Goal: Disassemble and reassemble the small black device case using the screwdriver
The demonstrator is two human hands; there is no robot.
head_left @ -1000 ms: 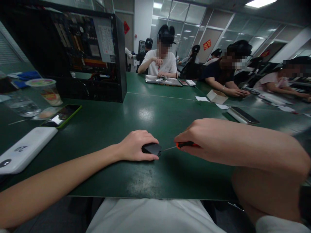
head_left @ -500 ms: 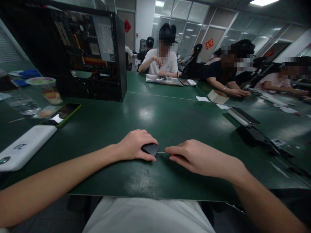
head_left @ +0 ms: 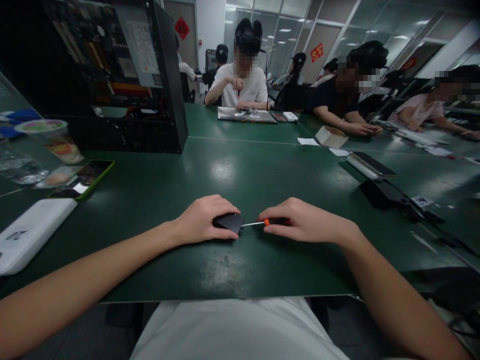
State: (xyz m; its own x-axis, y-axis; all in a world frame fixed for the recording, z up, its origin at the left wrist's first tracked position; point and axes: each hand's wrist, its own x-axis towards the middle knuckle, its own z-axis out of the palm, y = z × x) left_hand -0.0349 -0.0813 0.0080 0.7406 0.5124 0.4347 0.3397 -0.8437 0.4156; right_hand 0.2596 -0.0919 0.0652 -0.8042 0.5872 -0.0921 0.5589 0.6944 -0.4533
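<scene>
My left hand (head_left: 204,218) grips a small black device (head_left: 231,221), shaped like a computer mouse, low over the green table, thumb on the near side and fingers on the far side. A screwdriver (head_left: 275,221) with a red-and-black handle is pinched between the thumb and fingers of my right hand (head_left: 305,220). Its thin metal shaft points left, and the tip meets the right end of the black device. Whether the tip sits in a screw or a gap is too small to tell.
An open black computer case (head_left: 170,90) stands at the back left. Along the left lie a white numbered device (head_left: 41,230), a green-edged phone (head_left: 90,175) and a plastic cup (head_left: 62,145). A small box (head_left: 332,137) and black cables (head_left: 386,200) are on the right. Several people sit beyond.
More of the screwdriver's handle shows now, as my right hand's grip has shifted back and turned. The black device stays in my left hand. The whole view has tilted slightly.
</scene>
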